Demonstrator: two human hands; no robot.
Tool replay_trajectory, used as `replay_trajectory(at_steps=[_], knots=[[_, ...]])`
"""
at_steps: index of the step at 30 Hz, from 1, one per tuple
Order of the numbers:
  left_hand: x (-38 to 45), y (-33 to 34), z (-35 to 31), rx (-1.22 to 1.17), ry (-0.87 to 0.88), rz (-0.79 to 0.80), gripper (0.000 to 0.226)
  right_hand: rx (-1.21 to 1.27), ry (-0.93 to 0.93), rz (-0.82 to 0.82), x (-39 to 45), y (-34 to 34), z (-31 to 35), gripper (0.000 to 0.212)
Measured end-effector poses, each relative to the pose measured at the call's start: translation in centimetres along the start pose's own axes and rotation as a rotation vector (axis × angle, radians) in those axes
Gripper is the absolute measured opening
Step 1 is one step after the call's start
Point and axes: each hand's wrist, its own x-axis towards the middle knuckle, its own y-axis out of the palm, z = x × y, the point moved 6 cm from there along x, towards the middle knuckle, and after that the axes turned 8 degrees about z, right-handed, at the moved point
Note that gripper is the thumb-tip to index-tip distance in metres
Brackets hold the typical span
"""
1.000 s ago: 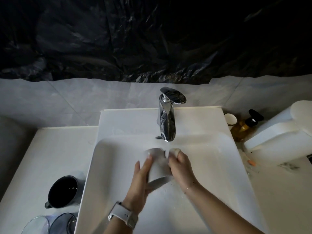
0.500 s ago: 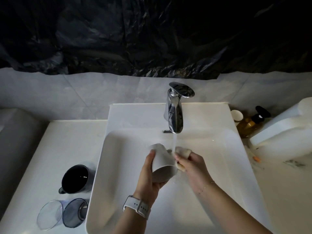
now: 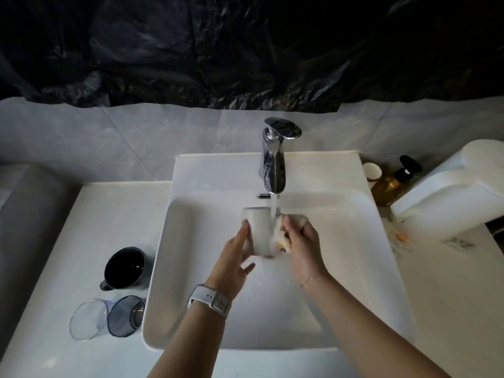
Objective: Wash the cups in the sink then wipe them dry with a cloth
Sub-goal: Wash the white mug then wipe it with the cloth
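You are in the washing step: your left hand (image 3: 231,257) holds the white cup (image 3: 259,230) on its side over the sink (image 3: 191,268), fingers wrapped round its wall, with the tap's stream falling on it just at your right grip. Your right hand (image 3: 301,241) pinches a pale sponge (image 3: 281,233) against the cup's right flank. I judge the scrub and rinse are under way, with drying not yet begun and no cloth in view. The next move calls for turning the cup under the water so the sponge reaches the inside and rim, with a firm left grip, since a wet cup will likely be slick.

The white bench (image 3: 109,214) runs to both sides, under a pale tiled wall and black plastic sheeting (image 3: 245,50). Right of your right grip stand a big white jug (image 3: 450,197) and an amber pump bottle (image 3: 390,184). The chrome tap (image 3: 274,159) rises beyond your hands. Left of your left grip wait a black mug (image 3: 125,268) and two clear cups (image 3: 106,317) lying on their sides.
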Motion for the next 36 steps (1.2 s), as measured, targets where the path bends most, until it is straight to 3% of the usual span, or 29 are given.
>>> replay_trajectory(at_steps=[3,8,14,17,21,24,28,31,36], knots=[[-0.3,1.6,3.3,-0.416,-0.247,0.073,0.061,-0.026,-0.139,-0.019,-1.3,-0.6,0.5,0.021],[0.8,1.6,2.5,-0.663,-0.037,0.069,0.053,-0.193,-0.14,0.051,-3.7,-1.2,-1.1,0.018],[1.0,0.4,1.3,-0.411,0.092,0.042,0.05,-0.234,-0.219,-0.123,-4.5,-3.2,0.8,0.014],[1.2,0.2,1.0,-0.34,0.081,0.001,0.047,-0.34,-0.194,0.052,-3.1,-2.4,2.0,0.015],[1.3,1.0,0.8,-0.325,0.044,0.009,0.044,-0.517,-0.081,0.325,-0.5,-0.4,1.9,0.033],[1.3,1.1,0.6,-0.347,0.044,0.011,0.041,-0.521,-0.085,0.311,1.1,0.2,2.2,0.04],[1.9,-0.1,1.0,-0.447,0.078,-0.037,0.039,-0.61,-0.109,0.328,-1.3,0.3,1.0,0.018],[1.9,-0.5,1.6,-0.45,0.072,-0.069,0.042,-0.708,-0.165,0.423,-2.4,1.2,0.4,0.02],[2.1,-0.6,0.9,-0.388,0.084,-0.146,0.037,-0.553,0.006,0.335,1.2,0.2,0.8,0.02]])
